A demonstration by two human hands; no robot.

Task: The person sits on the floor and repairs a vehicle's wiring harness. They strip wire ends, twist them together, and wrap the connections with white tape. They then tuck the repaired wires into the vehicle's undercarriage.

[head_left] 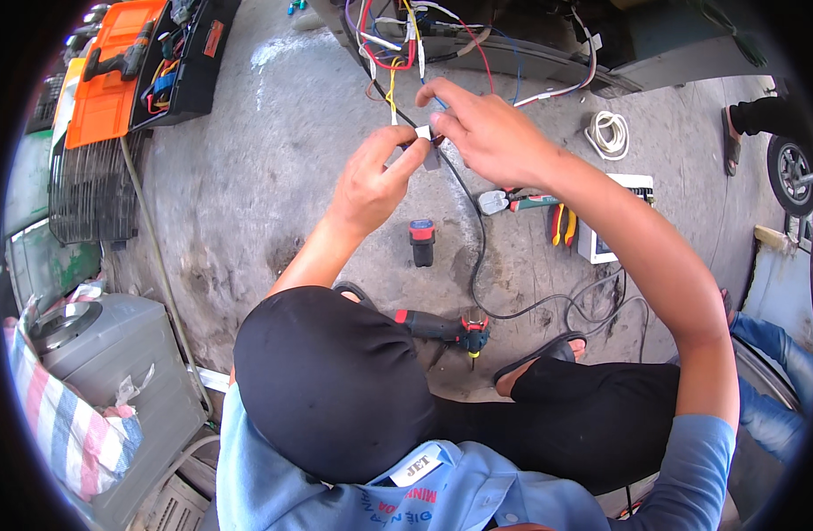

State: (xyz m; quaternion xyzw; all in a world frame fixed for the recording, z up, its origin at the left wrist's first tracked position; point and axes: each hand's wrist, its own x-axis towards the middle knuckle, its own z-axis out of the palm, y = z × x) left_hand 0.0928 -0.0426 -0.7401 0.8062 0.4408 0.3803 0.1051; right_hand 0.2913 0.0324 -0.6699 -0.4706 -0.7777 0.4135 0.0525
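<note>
Above the black knee (335, 380), left hand (371, 181) and right hand (486, 133) pinch a white connector (422, 132)

The single head camera looks steeply down from above the person's black cap (335, 385), close to it, facing the concrete floor (273, 150) toward 12 o'clock; its fisheye rim bends edges.

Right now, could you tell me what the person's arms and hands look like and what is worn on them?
Both hands are bare, with no gloves, rings or watch visible. The left hand and right hand lead into bare forearms. The right arm has a short light-blue sleeve ending above the elbow; the shirt is the same blue. The left upper arm is hidden behind a knee in black trousers.
</note>
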